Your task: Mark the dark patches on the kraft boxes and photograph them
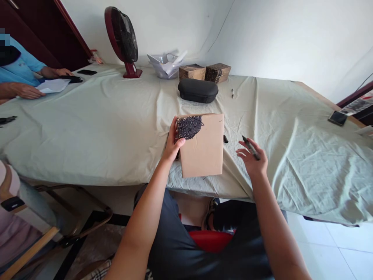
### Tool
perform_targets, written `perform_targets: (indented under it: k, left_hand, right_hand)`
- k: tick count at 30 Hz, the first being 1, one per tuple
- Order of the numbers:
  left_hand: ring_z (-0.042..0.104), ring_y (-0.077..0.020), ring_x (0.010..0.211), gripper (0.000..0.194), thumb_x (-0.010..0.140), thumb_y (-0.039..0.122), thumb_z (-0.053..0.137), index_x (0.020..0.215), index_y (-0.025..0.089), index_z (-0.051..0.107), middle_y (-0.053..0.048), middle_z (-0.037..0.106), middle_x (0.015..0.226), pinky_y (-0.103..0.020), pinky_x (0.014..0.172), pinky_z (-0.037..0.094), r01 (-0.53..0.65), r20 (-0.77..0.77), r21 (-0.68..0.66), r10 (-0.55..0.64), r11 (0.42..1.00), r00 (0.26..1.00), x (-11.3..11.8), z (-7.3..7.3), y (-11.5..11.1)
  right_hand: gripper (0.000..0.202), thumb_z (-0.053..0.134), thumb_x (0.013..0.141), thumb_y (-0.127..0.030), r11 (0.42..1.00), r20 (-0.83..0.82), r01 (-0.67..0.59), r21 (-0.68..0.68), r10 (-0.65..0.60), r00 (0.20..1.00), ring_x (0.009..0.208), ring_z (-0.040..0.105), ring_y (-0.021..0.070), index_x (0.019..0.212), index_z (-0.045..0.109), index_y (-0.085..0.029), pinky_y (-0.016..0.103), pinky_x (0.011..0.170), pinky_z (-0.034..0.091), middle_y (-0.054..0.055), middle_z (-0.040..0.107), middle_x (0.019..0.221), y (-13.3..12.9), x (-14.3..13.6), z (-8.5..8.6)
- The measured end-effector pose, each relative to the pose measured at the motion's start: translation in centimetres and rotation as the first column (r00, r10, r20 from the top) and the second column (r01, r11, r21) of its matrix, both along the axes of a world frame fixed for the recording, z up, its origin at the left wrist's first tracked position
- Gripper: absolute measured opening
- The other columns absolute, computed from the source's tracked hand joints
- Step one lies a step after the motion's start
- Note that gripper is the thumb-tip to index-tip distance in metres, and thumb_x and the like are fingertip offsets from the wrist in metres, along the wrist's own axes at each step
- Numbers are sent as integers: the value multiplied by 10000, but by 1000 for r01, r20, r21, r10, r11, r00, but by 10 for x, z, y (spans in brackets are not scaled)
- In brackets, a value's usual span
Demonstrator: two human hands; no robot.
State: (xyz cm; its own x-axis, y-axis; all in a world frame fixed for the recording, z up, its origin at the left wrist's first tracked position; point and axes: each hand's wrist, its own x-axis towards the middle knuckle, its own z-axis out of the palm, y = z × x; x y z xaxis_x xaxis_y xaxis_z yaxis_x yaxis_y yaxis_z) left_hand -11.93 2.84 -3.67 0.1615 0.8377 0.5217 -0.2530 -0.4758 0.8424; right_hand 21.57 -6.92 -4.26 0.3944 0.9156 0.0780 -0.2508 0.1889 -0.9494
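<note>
A brown cardboard box [204, 151] is in front of me at the table's near edge, its broad face toward me. Dense black scribbling [189, 126] covers its upper left corner. My left hand [174, 142] grips the box's left side, thumb on the face beside the scribbled patch. To the right of the box, apart from it, my right hand [253, 155] holds a black marker pen [251, 147], tip pointing up and left. Its fingers are loosely curled, palm partly up. A small black pen cap [225, 139] lies just right of the box.
Behind the box are a black hard case [198, 91], two patterned boxes [192, 73], a clear basket of papers [166, 70] and a dark red fan [124, 39]. Another pen [232, 93] lies right. A person in blue [26, 74] handles papers at far left.
</note>
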Motion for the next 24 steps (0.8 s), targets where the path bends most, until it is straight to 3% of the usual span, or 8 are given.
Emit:
perform_targets:
  k: [3, 5, 6, 8, 10, 12, 19, 24]
  left_hand:
    - [459, -378, 1568, 1010, 842, 720, 719, 1676, 320, 312, -138, 498, 1665, -536, 1300, 381, 18, 26, 2, -18, 1000, 1000, -1, -1, 2]
    - [436, -379, 1585, 1009, 839, 722, 723, 1672, 323, 318, -137, 485, 1674, -542, 1315, 355, 21, 36, 11, -21, 1000, 999, -2, -2, 4]
    - [424, -383, 1592, 1019, 831, 734, 725, 1669, 322, 320, -136, 479, 1679, -544, 1317, 349, 19, 40, 15, -20, 1000, 999, -2, -3, 5]
    - [408, -389, 1599, 1033, 821, 756, 724, 1666, 317, 323, -138, 467, 1685, -542, 1316, 349, 18, 39, 21, -19, 1000, 999, -3, -5, 7]
    - [408, -390, 1598, 1036, 821, 766, 720, 1664, 309, 326, -143, 475, 1676, -531, 1312, 359, 17, 31, 32, -18, 999, 999, -4, -6, 8]
    - [409, -389, 1597, 1030, 826, 766, 716, 1661, 301, 333, -149, 494, 1657, -524, 1310, 363, 16, 22, 46, -17, 999, 1000, -4, -6, 9]
    - [429, -393, 1583, 1033, 822, 763, 723, 1662, 311, 326, -149, 516, 1634, -532, 1307, 362, 20, 31, 31, -21, 999, 999, -3, -4, 6]
    - [448, -393, 1569, 1046, 817, 758, 728, 1668, 306, 322, -154, 546, 1608, -525, 1300, 375, 12, 25, -7, -12, 1000, 1000, -2, 1, 2]
  right_hand:
    - [364, 674, 825, -467, 996, 118, -3, -86, 13, 993, 632, 696, 169, 1136, 619, -286, 319, 571, 538, 64, 795, 1108, 5, -4, -3]
    - [387, 706, 799, -395, 984, 359, 98, -148, -39, 933, 550, 620, 144, 1147, 579, -283, 300, 543, 494, 48, 801, 1044, 7, -5, -5]
    - [390, 691, 801, -363, 973, 518, 164, -163, -57, 854, 550, 609, 149, 1166, 584, -274, 311, 562, 499, 54, 804, 1028, 7, -4, -7]
    - [368, 628, 824, -316, 950, 793, 273, -150, -49, 607, 636, 655, 192, 1185, 643, -243, 368, 668, 543, 87, 807, 1039, 5, -2, -8]
    - [361, 580, 840, -276, 942, 930, 317, -115, -10, 367, 777, 707, 241, 1166, 718, -210, 413, 790, 559, 120, 793, 1091, 2, -2, -9]
    - [383, 555, 852, -261, 936, 966, 328, -126, 41, 254, 843, 724, 263, 1165, 761, -186, 417, 825, 559, 137, 770, 1134, 0, -5, -10]
    - [465, 525, 909, -261, 903, 969, 360, -233, 184, 164, 1042, 732, 316, 1292, 765, -156, 393, 832, 547, 153, 755, 1229, 16, -21, -14]
    - [472, 502, 927, -255, 905, 966, 341, -254, 222, 131, 1046, 727, 328, 1318, 747, -152, 406, 834, 543, 168, 739, 1235, 40, -19, -13]
